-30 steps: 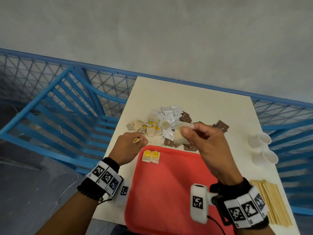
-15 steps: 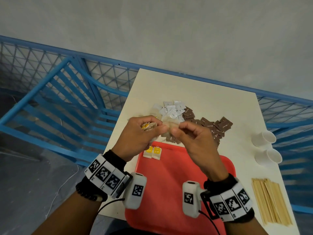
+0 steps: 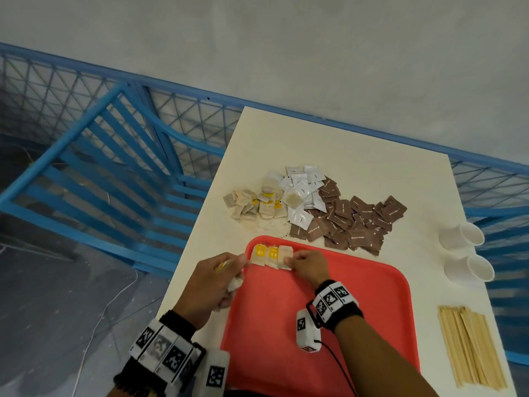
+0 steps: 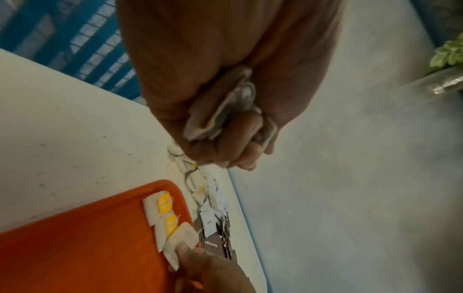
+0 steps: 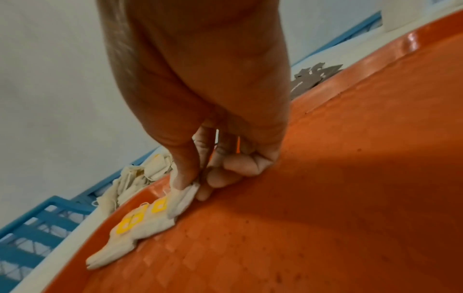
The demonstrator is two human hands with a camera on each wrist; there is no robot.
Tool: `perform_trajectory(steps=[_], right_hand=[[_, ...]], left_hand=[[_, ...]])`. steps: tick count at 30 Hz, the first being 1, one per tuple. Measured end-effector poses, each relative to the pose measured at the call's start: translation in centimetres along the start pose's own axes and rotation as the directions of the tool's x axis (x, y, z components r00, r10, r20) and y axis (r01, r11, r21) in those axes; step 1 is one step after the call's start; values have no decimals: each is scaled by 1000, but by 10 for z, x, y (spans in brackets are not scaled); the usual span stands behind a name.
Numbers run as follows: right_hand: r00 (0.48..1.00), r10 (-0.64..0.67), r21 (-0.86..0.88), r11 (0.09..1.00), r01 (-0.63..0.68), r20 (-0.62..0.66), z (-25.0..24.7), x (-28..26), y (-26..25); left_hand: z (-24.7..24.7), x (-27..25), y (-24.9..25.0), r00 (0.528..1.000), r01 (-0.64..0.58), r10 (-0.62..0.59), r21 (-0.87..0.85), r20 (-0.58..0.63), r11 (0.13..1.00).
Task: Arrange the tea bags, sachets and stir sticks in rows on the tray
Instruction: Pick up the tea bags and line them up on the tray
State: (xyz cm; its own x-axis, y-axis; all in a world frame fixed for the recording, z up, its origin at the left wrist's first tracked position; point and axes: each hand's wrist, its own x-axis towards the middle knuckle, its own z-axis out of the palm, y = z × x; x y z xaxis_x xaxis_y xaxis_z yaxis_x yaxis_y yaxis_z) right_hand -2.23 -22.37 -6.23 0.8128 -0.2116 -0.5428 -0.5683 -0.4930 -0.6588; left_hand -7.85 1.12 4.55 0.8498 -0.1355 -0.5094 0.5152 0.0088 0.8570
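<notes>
A red tray (image 3: 343,325) lies at the near edge of the cream table (image 3: 357,161). Two yellow-tagged tea bags (image 3: 259,254) lie side by side at its far left corner. My right hand (image 3: 306,265) pinches a third, plain tea bag (image 3: 285,257) down beside them; the pinch shows in the right wrist view (image 5: 184,195). My left hand (image 3: 217,277), over the tray's left edge, grips a bunch of tea bags (image 4: 220,113). Loose tea bags (image 3: 252,206), white sachets (image 3: 303,187) and brown sachets (image 3: 352,222) are piled behind the tray. Wooden stir sticks (image 3: 469,345) lie at the right.
Two white paper cups (image 3: 463,234) lie on their sides at the table's right edge. Blue railings (image 3: 114,156) run along the table's left and far sides. Dark crumbs are scattered between the tea bag pile and the tray.
Both hands came down from above the pile to the tray's far left corner. A third tea bag now lies beside the two yellow-tagged ones, under my right fingers.
</notes>
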Motion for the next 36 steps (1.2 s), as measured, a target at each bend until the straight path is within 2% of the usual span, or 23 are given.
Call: perform_trajectory(steps=[5, 8, 11, 15, 18, 20, 21, 23, 24, 25, 26, 29, 31, 32, 33, 34, 36], right_hand=[[994, 76, -169, 981, -89, -81, 6, 7, -3], [986, 89, -108, 989, -104, -139, 9, 6, 0], [986, 47, -116, 991, -66, -158, 8, -2, -2], [996, 17, -192, 981, -34, -89, 4, -14, -8], [979, -147, -164, 979, 123, -143, -6, -33, -23], [917, -358, -83, 934, 348, -177, -21, -63, -44], [866, -475, -36, 879, 475, -158, -30, -81, -56], [719, -692, 18, 720, 694, -58, -46, -120, -77], [649, -760, -7, 649, 760, 7, -50, -134, -83], [609, -791, -58, 606, 793, 60, -51, -143, -86], [600, -795, -113, 591, 799, 85, -50, -146, -86], [608, -794, -164, 596, 786, 31, -47, -140, -78], [591, -806, -129, 590, 797, -29, -50, -137, -72], [604, -795, -80, 607, 791, -64, -53, -137, -70], [643, -760, 14, 645, 764, -95, -58, -137, -69], [705, -702, 156, 688, 709, -101, -63, -138, -68], [810, -586, 429, 725, 539, -28, -72, -140, -67]], left_hand=[[-6, -3, -4, 999, 49, -52, -153, -13, 987], [-6, -2, 1, 997, 71, -71, -228, 9, 971], [-3, -1, 8, 996, 91, -85, -300, 32, 950], [4, 1, 15, 993, 111, -94, -353, 65, 929], [7, 1, 19, 990, 127, -92, -396, 105, 909], [10, 2, 22, 986, 145, -96, -425, 133, 894], [12, 2, 23, 985, 149, -94, -436, 146, 888], [17, 4, 25, 981, 154, -84, -445, 172, 882], [21, 5, 27, 978, 157, -77, -442, 194, 883], [26, 5, 29, 973, 158, -66, -433, 220, 887], [32, 5, 31, 969, 154, -53, -420, 241, 894], [52, 3, 38, 972, 125, -46, -341, 229, 932], [61, 0, 41, 973, 86, -24, -265, 229, 960], [64, -1, 42, 972, 69, -12, -236, 236, 969], [67, -3, 44, 971, 55, -1, -217, 241, 974], [69, -5, 45, 969, 42, 12, -214, 246, 976], [71, -9, 48, 967, 11, 51, -242, 249, 970]])
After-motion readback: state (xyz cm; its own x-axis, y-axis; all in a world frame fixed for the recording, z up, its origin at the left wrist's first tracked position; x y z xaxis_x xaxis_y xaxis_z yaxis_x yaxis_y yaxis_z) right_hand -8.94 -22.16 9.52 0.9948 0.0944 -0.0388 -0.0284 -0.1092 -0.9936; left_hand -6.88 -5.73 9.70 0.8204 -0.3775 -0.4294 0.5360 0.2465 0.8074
